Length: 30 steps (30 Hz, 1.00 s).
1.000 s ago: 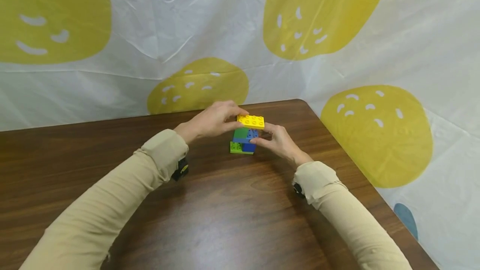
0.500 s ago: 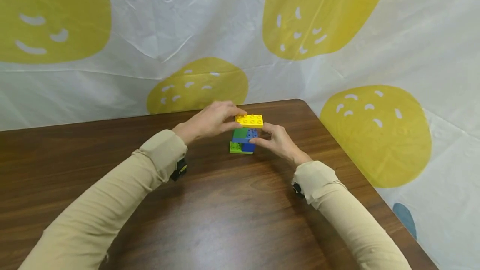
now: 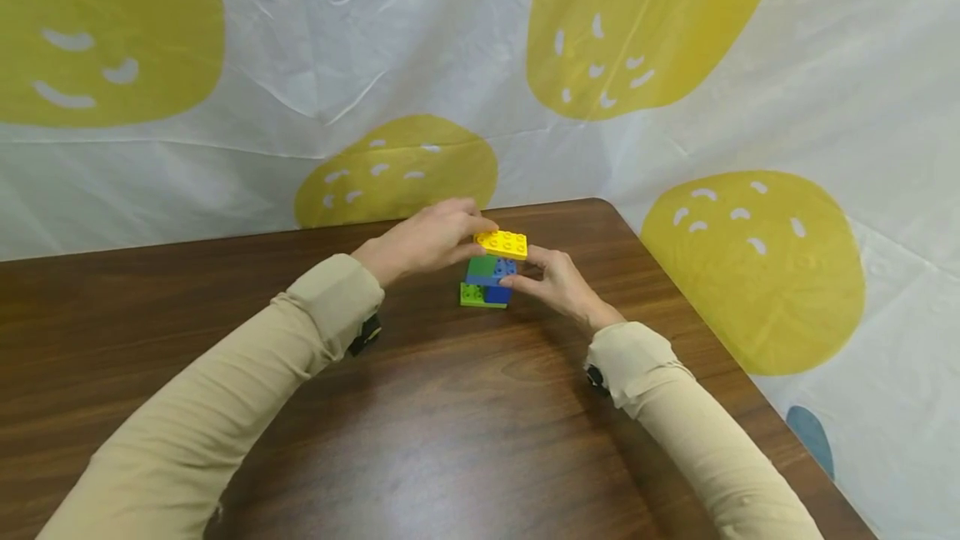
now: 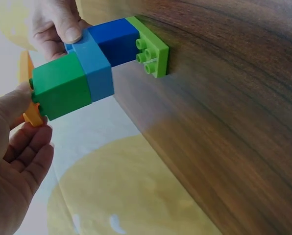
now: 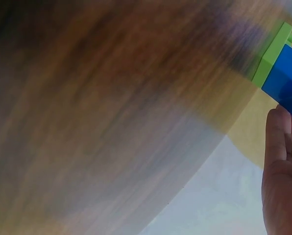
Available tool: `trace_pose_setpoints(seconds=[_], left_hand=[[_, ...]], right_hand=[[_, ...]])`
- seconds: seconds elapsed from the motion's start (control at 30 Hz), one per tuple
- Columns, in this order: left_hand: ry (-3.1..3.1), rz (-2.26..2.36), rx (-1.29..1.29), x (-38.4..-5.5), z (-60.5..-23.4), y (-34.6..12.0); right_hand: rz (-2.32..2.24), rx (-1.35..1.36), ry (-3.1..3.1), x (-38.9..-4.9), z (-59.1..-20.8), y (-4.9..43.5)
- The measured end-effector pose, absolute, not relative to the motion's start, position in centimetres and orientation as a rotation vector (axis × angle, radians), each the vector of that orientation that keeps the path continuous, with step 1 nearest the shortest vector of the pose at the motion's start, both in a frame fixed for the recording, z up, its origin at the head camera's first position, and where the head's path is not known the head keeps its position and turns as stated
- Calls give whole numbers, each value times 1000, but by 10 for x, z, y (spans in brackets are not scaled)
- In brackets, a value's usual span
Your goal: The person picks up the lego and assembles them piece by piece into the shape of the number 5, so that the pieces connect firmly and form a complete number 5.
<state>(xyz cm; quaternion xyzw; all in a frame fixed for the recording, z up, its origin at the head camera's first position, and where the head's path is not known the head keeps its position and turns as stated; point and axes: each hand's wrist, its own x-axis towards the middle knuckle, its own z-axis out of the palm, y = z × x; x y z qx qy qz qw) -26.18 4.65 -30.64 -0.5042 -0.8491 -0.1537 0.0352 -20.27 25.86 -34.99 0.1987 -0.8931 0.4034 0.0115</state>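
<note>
A yellow brick [image 3: 504, 245] with several studs is pinched by my left hand [image 3: 429, 238] over the top of a small stack. Beneath it comes a green brick [image 4: 61, 85], whose studs show beside the yellow one in the left wrist view; that edge of the yellow brick sits apart from it. The green brick sits on a light blue brick [image 4: 94, 66], which rests on a dark blue brick [image 4: 117, 41]. At the bottom, a thin lime green brick [image 4: 157, 53] lies on the table. My right hand [image 3: 561, 283] grips the light blue brick, thumb in front.
The brown wooden table [image 3: 450, 432] has its far right corner just behind the stack. A white cloth [image 3: 300, 48] with yellow fruit prints hangs along the back and right edges.
My left hand shifts slightly, and the yellow brick tips a little, its right end lower than half a second ago. The right hand and the lower bricks stay put.
</note>
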Motion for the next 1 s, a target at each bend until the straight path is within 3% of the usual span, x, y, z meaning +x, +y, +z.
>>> trace_pose_setpoints(seconds=[0.3, 0.57, 1.0], left_hand=[[-2588, -451, -1530, -262, -307, 47], [-2550, -464, -1532, -260, -310, 46], [-2585, -446, -1545, -260, -306, 46]], right_hand=[[1296, 602, -2794, -206, -352, 260], [1333, 585, -2789, -224, -379, 273], [1319, 593, -2790, -224, -379, 276]])
